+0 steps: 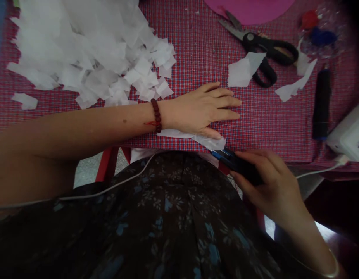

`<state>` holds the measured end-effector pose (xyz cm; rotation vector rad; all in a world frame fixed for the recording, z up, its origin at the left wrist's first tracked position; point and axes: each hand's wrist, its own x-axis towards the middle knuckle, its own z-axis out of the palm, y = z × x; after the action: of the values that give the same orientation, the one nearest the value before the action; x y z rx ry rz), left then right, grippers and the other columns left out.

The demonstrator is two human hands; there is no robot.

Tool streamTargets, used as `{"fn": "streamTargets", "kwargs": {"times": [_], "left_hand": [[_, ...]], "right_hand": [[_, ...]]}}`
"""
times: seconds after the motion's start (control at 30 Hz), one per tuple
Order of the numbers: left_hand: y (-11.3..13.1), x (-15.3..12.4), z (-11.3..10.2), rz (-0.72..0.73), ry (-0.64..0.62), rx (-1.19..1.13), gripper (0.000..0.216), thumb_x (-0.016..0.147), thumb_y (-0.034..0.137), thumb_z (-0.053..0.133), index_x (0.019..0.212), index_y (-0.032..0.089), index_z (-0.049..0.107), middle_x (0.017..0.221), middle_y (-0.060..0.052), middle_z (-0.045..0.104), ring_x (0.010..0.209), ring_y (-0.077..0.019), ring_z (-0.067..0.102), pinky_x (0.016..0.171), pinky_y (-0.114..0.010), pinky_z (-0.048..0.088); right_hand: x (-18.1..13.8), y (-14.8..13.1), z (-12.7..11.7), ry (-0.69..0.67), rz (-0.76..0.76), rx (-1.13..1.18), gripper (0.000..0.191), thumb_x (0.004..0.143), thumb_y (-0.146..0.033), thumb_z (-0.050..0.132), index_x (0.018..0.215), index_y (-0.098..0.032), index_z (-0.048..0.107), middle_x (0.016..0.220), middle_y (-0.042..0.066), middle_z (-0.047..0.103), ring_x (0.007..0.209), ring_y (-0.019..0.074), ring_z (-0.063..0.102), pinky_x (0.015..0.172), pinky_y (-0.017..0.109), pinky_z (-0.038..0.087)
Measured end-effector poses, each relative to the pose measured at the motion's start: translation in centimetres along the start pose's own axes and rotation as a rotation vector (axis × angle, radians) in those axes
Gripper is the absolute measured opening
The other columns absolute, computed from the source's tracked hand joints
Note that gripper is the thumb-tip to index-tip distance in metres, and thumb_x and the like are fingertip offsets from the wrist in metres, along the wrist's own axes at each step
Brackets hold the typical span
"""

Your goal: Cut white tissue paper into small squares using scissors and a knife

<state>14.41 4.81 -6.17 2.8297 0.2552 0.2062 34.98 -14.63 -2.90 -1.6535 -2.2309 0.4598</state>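
Observation:
My left hand [201,108] lies flat on the checked cloth with its fingers spread, a beaded bracelet [156,116] at the wrist. Its thumb rests on or beside a white paper strip [208,142] along the table's front edge. At that strip's right end, the blue tip of a dark hand tool [245,166] touches or nearly touches the paper. My right hand [274,184] is closed around this black-and-blue tool; its exact kind is unclear. Beyond my left forearm spreads a large heap of white paper pieces [89,50].
Black-handled scissors [258,42] lie partly open beyond my left hand, near paper scraps [245,70]. A pink round object [251,9] is at the back. To the right are a black cylinder [321,104] and a white device [349,131]. A white cable [109,190] crosses my lap.

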Motion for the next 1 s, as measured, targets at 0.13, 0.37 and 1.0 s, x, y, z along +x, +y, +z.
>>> {"fn": "streamTargets", "kwargs": {"times": [0.13,0.37,1.0], "left_hand": [[0.0,-0.1,0.1,-0.010,0.005,0.004,0.068,0.094,0.064,0.048,0.149,0.025,0.047,0.160,-0.007,0.042,0.146,-0.0327,0.036,0.121,-0.053,0.023],[-0.5,0.1,-0.2,-0.011,0.031,-0.092,0.067,0.093,0.064,0.048,0.145,0.022,0.052,0.156,-0.008,0.047,0.145,-0.0333,0.040,0.120,-0.052,0.026],[6.9,-11.4,-2.4,-0.394,0.060,0.336,0.027,0.095,0.015,0.045,0.102,0.025,0.069,0.108,-0.008,0.074,0.093,-0.0244,0.066,0.079,-0.041,0.052]], "right_hand": [[-1.9,-1.0,0.7,0.031,0.025,-0.016,0.039,0.091,-0.025,0.067,0.129,-0.022,0.059,0.106,0.012,0.064,0.095,0.0299,0.066,0.078,0.047,0.058],[-3.2,-0.9,1.6,0.058,0.071,0.034,0.036,0.090,-0.024,0.069,0.125,-0.020,0.060,0.106,0.011,0.064,0.095,0.0274,0.066,0.077,0.042,0.057],[-0.9,0.9,0.9,0.069,-0.019,0.012,0.033,0.092,-0.027,0.065,0.124,-0.021,0.062,0.107,0.011,0.066,0.098,0.0285,0.066,0.083,0.046,0.058]]}}
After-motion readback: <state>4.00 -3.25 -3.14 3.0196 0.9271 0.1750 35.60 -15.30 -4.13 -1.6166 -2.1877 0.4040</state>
